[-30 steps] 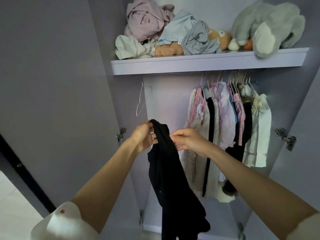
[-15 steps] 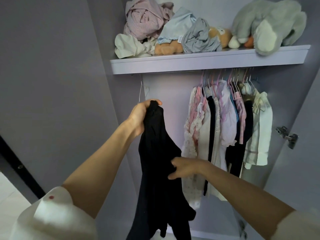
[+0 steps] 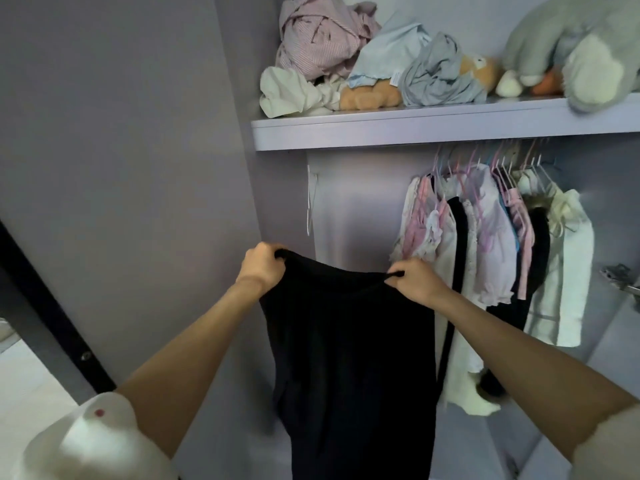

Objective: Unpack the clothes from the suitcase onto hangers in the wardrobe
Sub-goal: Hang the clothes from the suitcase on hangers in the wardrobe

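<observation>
Both hands hold a black garment (image 3: 349, 358) spread by its top edge in front of the open wardrobe (image 3: 363, 209). At the left, the left hand (image 3: 261, 266) has its fingers curled over one upper corner, knuckles toward the camera, so the fingertips are hidden behind the cloth. The garment hangs down between the two forearms, and its lower part runs out of the bottom of the view; its dark folds are hard to read, so its kind cannot be told. Behind the left hand a thin white hanger (image 3: 310, 202) hangs alone against the back panel, its hook hidden under the shelf (image 3: 415, 128). Further right, the right hand (image 3: 417, 284) pinches the other upper corner, with a small tuft of black cloth sticking out above the fingers. Above, the shelf carries crumpled clothes (image 3: 322, 53) and soft toys (image 3: 571, 46), the grey one cut off by the right edge. Under it, hung clothes (image 3: 491, 244) in white, pink and black crowd together on pastel hangers; the rail itself is concealed. A metal hinge (image 3: 620, 277) shows at the far right, partly cropped.
</observation>
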`<move>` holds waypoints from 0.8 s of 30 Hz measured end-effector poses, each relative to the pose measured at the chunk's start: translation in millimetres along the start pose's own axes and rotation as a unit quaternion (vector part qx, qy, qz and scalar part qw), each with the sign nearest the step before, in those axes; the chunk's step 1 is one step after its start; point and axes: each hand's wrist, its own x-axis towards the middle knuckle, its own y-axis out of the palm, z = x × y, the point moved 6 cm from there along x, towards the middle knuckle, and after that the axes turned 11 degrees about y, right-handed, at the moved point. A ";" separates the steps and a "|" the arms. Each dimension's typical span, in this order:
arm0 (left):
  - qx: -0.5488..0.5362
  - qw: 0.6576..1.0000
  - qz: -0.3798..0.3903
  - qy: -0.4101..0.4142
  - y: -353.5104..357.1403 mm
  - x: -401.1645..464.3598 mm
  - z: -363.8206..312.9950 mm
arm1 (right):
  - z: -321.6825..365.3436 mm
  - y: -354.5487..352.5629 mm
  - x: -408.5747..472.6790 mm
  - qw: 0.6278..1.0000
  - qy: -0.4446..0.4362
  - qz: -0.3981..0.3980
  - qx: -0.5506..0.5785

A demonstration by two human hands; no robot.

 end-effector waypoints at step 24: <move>0.100 0.986 -0.076 -0.106 67.6 107.8 77.5 | 61.3 129.9 214.8 0.914 0.119 0.089 0.378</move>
